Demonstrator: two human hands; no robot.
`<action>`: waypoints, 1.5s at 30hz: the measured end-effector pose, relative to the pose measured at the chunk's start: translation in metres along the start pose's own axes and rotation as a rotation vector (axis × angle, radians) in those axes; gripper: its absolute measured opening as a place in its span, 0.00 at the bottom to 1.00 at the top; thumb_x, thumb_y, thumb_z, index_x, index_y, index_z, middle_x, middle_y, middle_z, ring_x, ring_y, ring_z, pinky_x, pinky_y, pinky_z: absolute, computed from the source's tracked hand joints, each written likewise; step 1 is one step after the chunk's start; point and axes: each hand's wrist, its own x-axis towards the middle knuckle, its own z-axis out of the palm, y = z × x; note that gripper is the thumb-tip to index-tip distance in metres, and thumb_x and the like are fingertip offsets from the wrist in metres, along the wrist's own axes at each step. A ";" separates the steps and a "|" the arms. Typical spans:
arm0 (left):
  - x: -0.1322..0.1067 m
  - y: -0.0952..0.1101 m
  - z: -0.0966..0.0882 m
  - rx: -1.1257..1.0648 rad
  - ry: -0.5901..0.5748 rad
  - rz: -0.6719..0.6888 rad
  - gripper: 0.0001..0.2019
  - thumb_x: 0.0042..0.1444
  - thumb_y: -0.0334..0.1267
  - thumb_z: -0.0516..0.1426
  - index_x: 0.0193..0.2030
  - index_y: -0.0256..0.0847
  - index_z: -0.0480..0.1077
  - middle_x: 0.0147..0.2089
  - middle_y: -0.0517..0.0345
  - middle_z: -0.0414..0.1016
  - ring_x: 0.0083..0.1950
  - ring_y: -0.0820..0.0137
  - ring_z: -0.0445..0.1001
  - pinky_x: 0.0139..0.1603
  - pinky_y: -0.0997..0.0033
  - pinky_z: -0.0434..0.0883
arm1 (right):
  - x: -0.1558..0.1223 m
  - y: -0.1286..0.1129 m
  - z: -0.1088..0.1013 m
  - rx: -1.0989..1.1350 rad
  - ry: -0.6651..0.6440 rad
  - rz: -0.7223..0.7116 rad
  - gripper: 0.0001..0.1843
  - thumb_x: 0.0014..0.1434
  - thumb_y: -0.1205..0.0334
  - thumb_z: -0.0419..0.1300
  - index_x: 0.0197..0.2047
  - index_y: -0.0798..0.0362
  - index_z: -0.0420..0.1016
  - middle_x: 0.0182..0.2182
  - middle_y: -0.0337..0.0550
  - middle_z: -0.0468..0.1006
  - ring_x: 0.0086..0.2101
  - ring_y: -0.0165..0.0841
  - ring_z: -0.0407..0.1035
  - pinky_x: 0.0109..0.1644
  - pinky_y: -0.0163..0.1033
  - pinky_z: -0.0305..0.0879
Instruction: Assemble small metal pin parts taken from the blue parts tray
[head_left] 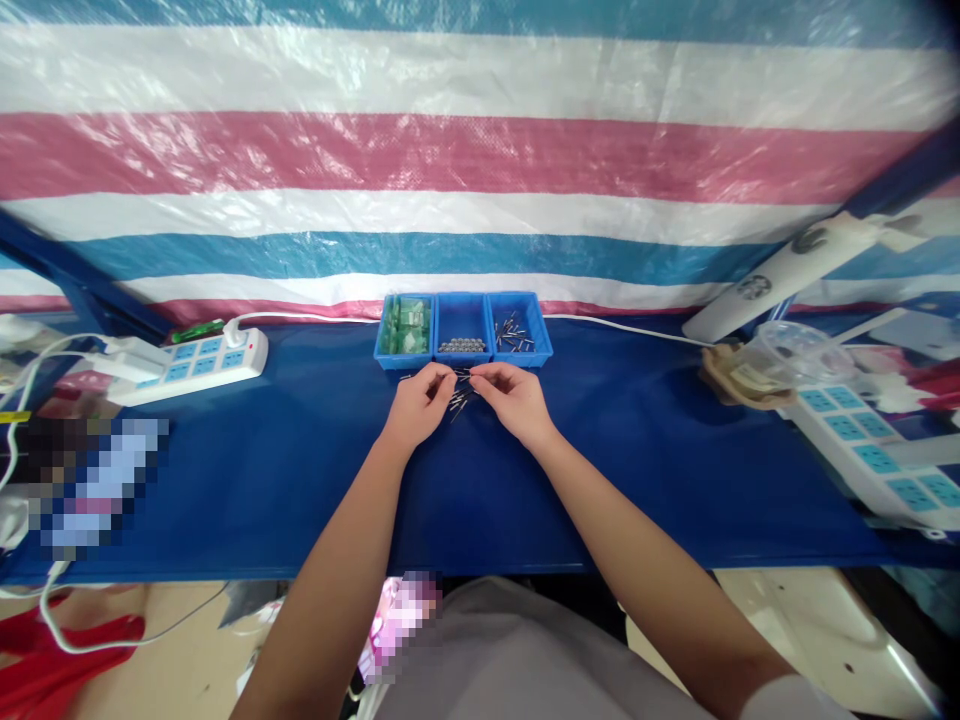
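My left hand [420,408] and my right hand [517,402] meet close together over the blue tabletop, just in front of the bins. Both are closed in a pinch, thumb against fingers, at a thin metal rod [463,374] between the fingertips; its exact kind is too small to tell. Below the fingertips lies a loose pile of similar thin dark and silver rods [459,402], partly covered by the hands. More such rods [513,332] lie scattered in the right blue bin [546,346].
The middle blue bin [463,312] holds rows of small round metal parts [461,346]; the left bin [381,340] holds green-tinted packets [412,325]. Power strips [202,365] [862,445] stand at both sides. A white cable [630,325] runs behind the bins; a clear plastic cup [799,350] stands right.
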 end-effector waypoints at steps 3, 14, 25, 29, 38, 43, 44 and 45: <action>0.000 0.001 0.000 0.000 0.026 0.028 0.10 0.66 0.45 0.55 0.46 0.42 0.72 0.24 0.65 0.70 0.24 0.75 0.67 0.31 0.74 0.66 | 0.001 0.001 -0.001 0.016 0.010 0.014 0.17 0.51 0.47 0.71 0.39 0.51 0.82 0.34 0.43 0.84 0.33 0.35 0.77 0.39 0.42 0.73; 0.000 -0.002 0.000 -0.023 -0.007 0.007 0.07 0.66 0.41 0.53 0.40 0.42 0.68 0.24 0.65 0.68 0.24 0.75 0.66 0.30 0.75 0.64 | -0.001 -0.001 0.001 -0.043 -0.014 -0.010 0.16 0.53 0.48 0.70 0.39 0.51 0.83 0.34 0.43 0.84 0.32 0.34 0.76 0.37 0.41 0.72; 0.000 0.000 0.000 -0.066 0.006 -0.009 0.11 0.69 0.46 0.51 0.40 0.42 0.68 0.24 0.64 0.70 0.25 0.75 0.69 0.31 0.74 0.67 | -0.001 0.000 0.001 -0.018 -0.022 -0.008 0.17 0.52 0.47 0.70 0.39 0.50 0.83 0.35 0.44 0.84 0.32 0.36 0.76 0.39 0.43 0.73; 0.000 0.000 0.001 -0.046 0.019 -0.003 0.10 0.68 0.45 0.53 0.48 0.43 0.69 0.24 0.65 0.70 0.24 0.75 0.68 0.30 0.74 0.66 | 0.000 0.001 -0.001 -0.011 0.001 -0.006 0.16 0.52 0.48 0.70 0.38 0.50 0.83 0.34 0.44 0.84 0.33 0.36 0.76 0.39 0.43 0.72; 0.002 0.001 0.001 0.035 0.046 0.057 0.08 0.66 0.43 0.55 0.46 0.43 0.71 0.22 0.68 0.67 0.23 0.76 0.66 0.32 0.75 0.65 | 0.001 0.001 -0.001 0.046 0.019 0.026 0.16 0.51 0.49 0.72 0.38 0.51 0.83 0.32 0.43 0.84 0.30 0.34 0.75 0.38 0.41 0.71; 0.002 0.000 0.001 0.043 0.027 0.036 0.09 0.67 0.44 0.54 0.46 0.42 0.71 0.23 0.67 0.70 0.24 0.75 0.68 0.32 0.75 0.65 | 0.002 0.002 -0.001 0.036 0.017 0.022 0.17 0.51 0.49 0.72 0.39 0.52 0.83 0.32 0.43 0.84 0.30 0.33 0.75 0.37 0.40 0.71; 0.002 -0.001 0.001 0.043 0.022 0.032 0.09 0.68 0.44 0.54 0.46 0.42 0.70 0.23 0.67 0.71 0.24 0.75 0.68 0.32 0.75 0.65 | 0.002 0.002 -0.001 0.036 0.016 0.020 0.17 0.51 0.49 0.72 0.39 0.52 0.83 0.32 0.43 0.84 0.30 0.33 0.75 0.37 0.40 0.71; 0.002 -0.001 0.001 0.042 0.017 0.027 0.09 0.68 0.44 0.54 0.46 0.42 0.70 0.23 0.67 0.71 0.24 0.75 0.68 0.32 0.75 0.65 | 0.002 0.002 -0.001 0.036 0.014 0.016 0.17 0.51 0.49 0.72 0.39 0.52 0.83 0.32 0.43 0.84 0.31 0.34 0.75 0.37 0.40 0.71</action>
